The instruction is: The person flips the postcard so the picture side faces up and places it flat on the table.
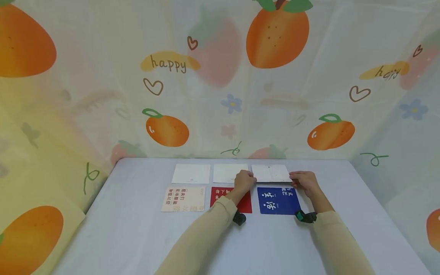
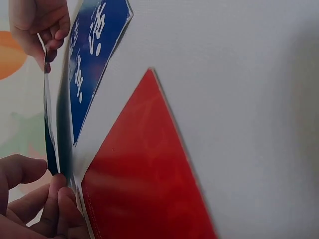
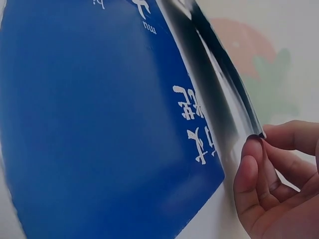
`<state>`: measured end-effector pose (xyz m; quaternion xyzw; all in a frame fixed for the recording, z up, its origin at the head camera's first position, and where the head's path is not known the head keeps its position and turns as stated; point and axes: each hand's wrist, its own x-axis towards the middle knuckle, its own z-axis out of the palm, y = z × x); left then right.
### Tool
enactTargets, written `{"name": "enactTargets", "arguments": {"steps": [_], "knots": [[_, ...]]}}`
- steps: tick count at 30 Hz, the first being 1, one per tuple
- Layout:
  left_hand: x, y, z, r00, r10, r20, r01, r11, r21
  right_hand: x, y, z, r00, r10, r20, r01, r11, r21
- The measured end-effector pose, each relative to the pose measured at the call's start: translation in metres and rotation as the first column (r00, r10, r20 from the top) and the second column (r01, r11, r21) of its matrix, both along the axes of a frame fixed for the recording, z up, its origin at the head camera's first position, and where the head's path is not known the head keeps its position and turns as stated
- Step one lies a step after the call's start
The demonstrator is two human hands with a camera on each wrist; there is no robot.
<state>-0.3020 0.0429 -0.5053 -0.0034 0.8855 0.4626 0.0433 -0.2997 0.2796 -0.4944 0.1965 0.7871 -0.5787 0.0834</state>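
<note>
At the back right of the table, a white card (image 1: 270, 173) is held by its two near corners, its near edge tipped up. My left hand (image 1: 245, 181) pinches the left corner between thumb and fingers. The right corner is pinched by my right hand (image 1: 305, 182). Both wrist views show this card edge-on, with a dark underside (image 3: 224, 55). Just in front lies a blue card (image 1: 279, 202) with white characters. A red card (image 1: 246, 205), partly hidden by my left hand and wrist, lies to its left.
Two more white cards, one at far left (image 1: 190, 173) and one in the middle (image 1: 225, 172), lie in the back row. A cream card (image 1: 183, 198) with dark red characters lies front left. Behind the white-covered table (image 1: 130, 229) hangs a fruit-printed cloth (image 1: 220, 107).
</note>
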Motion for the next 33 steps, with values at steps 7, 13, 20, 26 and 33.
{"name": "enactTargets", "arguments": {"steps": [7, 13, 20, 26, 33], "knots": [[0.001, 0.003, 0.0, 1.0, 0.013, 0.019, -0.012, 0.998, -0.063, 0.003, -0.001, 0.002, 1.0, 0.004, 0.011, -0.004, 1.0, 0.023], [0.003, 0.004, 0.002, 1.0, 0.007, 0.012, -0.006, 0.996, -0.087, 0.005, -0.002, 0.001, 1.0, -0.009, 0.001, 0.009, 1.0, 0.028], [0.007, 0.002, 0.004, 0.999, 0.013, -0.032, -0.016, 0.997, -0.073, 0.007, 0.001, -0.001, 0.999, -0.029, -0.024, 0.03, 0.999, 0.031], [0.009, 0.002, 0.004, 1.0, 0.026, -0.015, -0.025, 0.999, 0.032, 0.011, 0.004, 0.004, 0.999, -0.005, -0.032, 0.007, 0.998, 0.063], [0.011, -0.003, 0.016, 1.0, -0.01, -0.003, 0.01, 0.994, 0.108, 0.014, -0.004, 0.014, 0.995, 0.084, -0.059, -0.08, 0.994, 0.076]]}}
